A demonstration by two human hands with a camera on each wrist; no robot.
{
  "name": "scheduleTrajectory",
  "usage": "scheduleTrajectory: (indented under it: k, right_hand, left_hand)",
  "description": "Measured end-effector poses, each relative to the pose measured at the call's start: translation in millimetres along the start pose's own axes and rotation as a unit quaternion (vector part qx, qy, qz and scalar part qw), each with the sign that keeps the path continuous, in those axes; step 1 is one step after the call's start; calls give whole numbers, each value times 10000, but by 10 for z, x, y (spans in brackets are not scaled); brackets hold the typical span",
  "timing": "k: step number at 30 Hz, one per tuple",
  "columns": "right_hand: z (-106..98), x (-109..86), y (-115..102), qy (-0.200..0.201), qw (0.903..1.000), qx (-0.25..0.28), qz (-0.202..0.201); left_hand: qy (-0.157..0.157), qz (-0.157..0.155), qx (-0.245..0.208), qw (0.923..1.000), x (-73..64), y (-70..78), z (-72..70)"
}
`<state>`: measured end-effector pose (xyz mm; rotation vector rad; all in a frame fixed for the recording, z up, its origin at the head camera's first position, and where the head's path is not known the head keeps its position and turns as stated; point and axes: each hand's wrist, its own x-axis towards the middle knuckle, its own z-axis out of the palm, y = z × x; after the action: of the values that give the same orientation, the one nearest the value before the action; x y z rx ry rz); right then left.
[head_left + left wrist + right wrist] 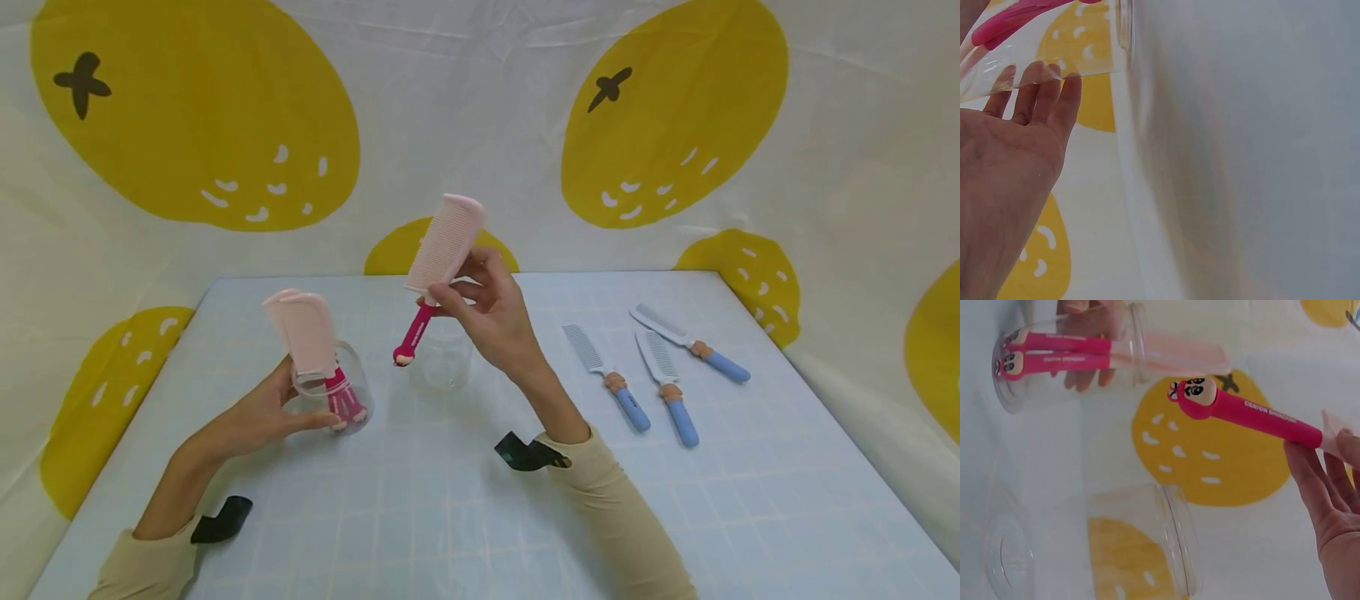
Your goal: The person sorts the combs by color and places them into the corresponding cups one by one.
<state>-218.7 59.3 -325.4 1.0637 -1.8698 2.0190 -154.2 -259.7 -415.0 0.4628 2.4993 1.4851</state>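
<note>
The left plain khaki-beige fabric sleeve point(146, 567), at near left, ends in a cuff at the wrist; the left hand point(258, 417) is bare. The right khaki-beige fabric sleeve point(630, 521), visible over a longer stretch, is creased crosswise and tapers towards its cuff; the right hand point(491, 321) is likewise bare. A glossy black curved fitting point(225, 520) projects from the right side of the left cuff. A glossy black angular fitting point(517, 451), faintly green in sheen, projects leftward from the right cuff.
</note>
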Motion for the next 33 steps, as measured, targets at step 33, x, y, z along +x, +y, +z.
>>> scheduleTrajectory:
  k: [33]
  right_hand:
    - [759,119,172,-816,9956,-438,-137]
  left_hand:
    - [-72,-125,-76,9999,35,-22,-31]
